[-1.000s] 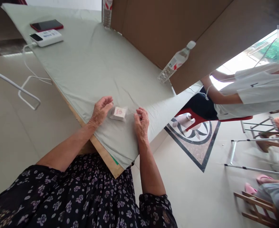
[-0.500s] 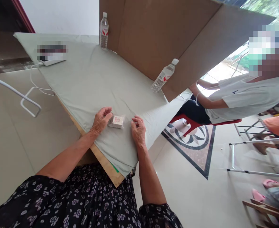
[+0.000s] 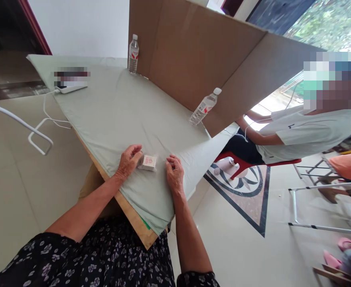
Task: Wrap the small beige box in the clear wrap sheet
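A small pale block (image 3: 148,162) with red print, inside a clear plastic wrapper, lies on the cloth-covered table (image 3: 109,119) close to its near corner. My left hand (image 3: 129,160) rests just left of the packet, fingers loosely bent, with the thumb side at the wrapper's edge; whether it touches is hard to tell. On the other side, my right hand (image 3: 174,172) lies on the cloth with relaxed, half-curled fingers, a short gap away from the packet. Both hands are open and hold nothing visible.
A cardboard panel (image 3: 187,52) stands along the table's far right side. Before it are an upright water bottle (image 3: 133,56) and another bottle (image 3: 205,107) that looks tilted. A white power strip (image 3: 72,87) lies far left. A seated person (image 3: 298,127) is at right.
The whole view has shifted, so the table and everything on it appear slightly lower. Both hands and the wrapped block keep about the same places on the table.
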The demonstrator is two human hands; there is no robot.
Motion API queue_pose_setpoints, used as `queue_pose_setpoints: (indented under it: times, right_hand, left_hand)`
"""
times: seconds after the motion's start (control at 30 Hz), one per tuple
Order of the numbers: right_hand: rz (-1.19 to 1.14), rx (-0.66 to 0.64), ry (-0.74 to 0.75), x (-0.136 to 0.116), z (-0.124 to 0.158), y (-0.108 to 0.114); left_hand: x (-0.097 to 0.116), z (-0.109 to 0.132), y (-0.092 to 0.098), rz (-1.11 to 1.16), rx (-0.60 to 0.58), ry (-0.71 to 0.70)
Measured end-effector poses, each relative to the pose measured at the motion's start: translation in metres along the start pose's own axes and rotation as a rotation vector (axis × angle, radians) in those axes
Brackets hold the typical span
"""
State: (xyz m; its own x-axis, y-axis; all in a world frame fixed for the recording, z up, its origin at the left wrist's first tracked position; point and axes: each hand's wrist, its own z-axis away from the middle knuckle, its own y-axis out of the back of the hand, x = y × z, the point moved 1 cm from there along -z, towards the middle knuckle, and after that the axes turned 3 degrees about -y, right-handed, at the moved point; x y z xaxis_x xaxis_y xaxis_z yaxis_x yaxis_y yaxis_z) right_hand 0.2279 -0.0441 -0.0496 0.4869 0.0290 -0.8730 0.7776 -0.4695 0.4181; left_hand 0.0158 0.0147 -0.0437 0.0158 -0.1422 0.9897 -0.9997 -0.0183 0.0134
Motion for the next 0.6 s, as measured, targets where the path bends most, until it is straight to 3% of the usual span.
queue_pose_setpoints:
  times: [0.6]
  right_hand:
    - [-0.026, 0.000, 0.028, 0.0016, -0.0015, -0.0010]
  left_hand:
    - [0.0009, -0.0018, 0.0012, -0.025, 0.031, -0.007]
